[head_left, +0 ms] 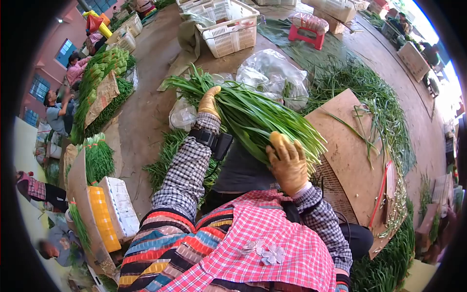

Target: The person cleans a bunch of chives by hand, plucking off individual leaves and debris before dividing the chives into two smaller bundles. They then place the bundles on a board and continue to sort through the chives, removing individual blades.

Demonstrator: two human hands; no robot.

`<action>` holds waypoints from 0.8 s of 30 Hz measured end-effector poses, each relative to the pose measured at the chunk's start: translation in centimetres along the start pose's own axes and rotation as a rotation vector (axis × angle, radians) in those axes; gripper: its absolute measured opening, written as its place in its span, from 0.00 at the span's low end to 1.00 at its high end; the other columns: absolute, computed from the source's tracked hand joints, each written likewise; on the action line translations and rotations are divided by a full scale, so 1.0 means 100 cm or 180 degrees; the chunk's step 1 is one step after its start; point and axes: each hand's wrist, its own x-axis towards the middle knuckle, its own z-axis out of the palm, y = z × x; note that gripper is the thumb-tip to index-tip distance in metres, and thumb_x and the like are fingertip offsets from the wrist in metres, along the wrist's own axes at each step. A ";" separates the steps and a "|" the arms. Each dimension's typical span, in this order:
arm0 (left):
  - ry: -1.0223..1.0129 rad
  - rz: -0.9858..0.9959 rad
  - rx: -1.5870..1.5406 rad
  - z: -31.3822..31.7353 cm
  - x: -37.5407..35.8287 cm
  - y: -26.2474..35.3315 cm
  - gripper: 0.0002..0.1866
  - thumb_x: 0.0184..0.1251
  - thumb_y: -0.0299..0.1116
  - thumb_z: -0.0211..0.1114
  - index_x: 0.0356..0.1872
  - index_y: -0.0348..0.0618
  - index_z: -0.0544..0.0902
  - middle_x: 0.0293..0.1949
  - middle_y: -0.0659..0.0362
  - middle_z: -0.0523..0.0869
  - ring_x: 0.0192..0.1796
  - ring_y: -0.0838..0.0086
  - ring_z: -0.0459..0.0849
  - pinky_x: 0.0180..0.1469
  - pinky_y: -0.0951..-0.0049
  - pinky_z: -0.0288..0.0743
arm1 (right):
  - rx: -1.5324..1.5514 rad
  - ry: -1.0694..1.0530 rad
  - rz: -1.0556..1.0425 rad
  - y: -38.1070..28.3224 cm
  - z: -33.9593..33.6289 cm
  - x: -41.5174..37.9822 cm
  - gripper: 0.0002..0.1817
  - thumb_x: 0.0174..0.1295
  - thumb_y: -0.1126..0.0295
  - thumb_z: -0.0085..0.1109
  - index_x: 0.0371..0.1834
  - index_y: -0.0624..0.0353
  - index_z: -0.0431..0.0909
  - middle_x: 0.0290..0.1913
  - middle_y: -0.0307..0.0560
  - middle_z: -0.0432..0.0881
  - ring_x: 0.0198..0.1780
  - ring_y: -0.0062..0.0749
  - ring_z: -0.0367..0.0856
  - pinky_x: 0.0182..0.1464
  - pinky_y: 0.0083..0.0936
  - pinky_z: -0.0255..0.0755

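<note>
A long bunch of garlic chives lies slantwise in front of me, leafy tips at the upper left and pale stalk ends at the lower right. My left hand, in a yellowish glove, is closed around the leafy part. Near the stalk ends, my right hand, also gloved, rests against the bunch with its fingers apart. Its palm side is partly hidden. Beneath the stalk ends is a brown board with a few loose leaves on it.
Loose greens are heaped beyond the board, beside a clear plastic bag. A white crate and a red stool stand farther back. At left are a white box, stacked bundles and seated people.
</note>
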 end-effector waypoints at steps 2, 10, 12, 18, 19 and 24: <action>0.0094 0.0065 -0.0012 0.002 -0.001 -0.001 0.20 0.56 0.38 0.68 0.45 0.36 0.79 0.43 0.51 0.85 0.40 0.59 0.83 0.49 0.57 0.78 | -0.0501 0.0404 -0.0369 -0.003 0.021 0.005 0.24 0.53 0.62 0.64 0.56 0.50 0.77 0.62 0.39 0.69 0.66 0.34 0.65 0.71 0.42 0.54; -0.0405 -0.0350 -0.0101 0.009 -0.016 -0.004 0.18 0.58 0.42 0.65 0.40 0.36 0.81 0.39 0.50 0.86 0.39 0.57 0.85 0.49 0.55 0.80 | 0.0472 -0.0030 -0.0581 0.003 0.001 -0.015 0.09 0.53 0.67 0.57 0.38 0.47 0.79 0.59 0.34 0.76 0.67 0.30 0.65 0.73 0.46 0.50; -0.0026 0.0286 0.0201 0.012 -0.014 -0.006 0.19 0.54 0.41 0.68 0.42 0.38 0.82 0.40 0.53 0.86 0.41 0.59 0.83 0.50 0.57 0.79 | 0.0701 -0.0070 -0.0413 0.003 0.004 -0.016 0.06 0.51 0.65 0.59 0.33 0.47 0.77 0.49 0.34 0.80 0.59 0.31 0.72 0.71 0.46 0.53; -0.0093 0.0023 -0.0147 0.001 0.008 -0.006 0.14 0.56 0.36 0.67 0.40 0.38 0.80 0.38 0.51 0.86 0.37 0.58 0.84 0.47 0.55 0.81 | 0.0883 -0.0356 -0.0032 0.004 -0.019 -0.009 0.13 0.48 0.63 0.67 0.37 0.48 0.78 0.45 0.36 0.81 0.54 0.33 0.76 0.68 0.46 0.56; -0.0123 0.0004 -0.0166 0.000 0.008 -0.006 0.17 0.56 0.37 0.68 0.42 0.37 0.80 0.39 0.51 0.86 0.38 0.58 0.84 0.48 0.56 0.80 | 0.0877 -0.0327 0.0014 0.003 -0.020 -0.010 0.14 0.48 0.63 0.67 0.39 0.49 0.79 0.45 0.36 0.81 0.54 0.33 0.76 0.68 0.47 0.56; 0.0199 0.0288 0.0175 0.014 -0.008 0.001 0.19 0.53 0.37 0.69 0.43 0.36 0.80 0.39 0.51 0.86 0.38 0.58 0.83 0.48 0.55 0.80 | 0.1308 0.0380 0.0282 0.017 -0.023 -0.025 0.26 0.45 0.65 0.71 0.51 0.49 0.79 0.50 0.41 0.81 0.56 0.40 0.77 0.62 0.45 0.64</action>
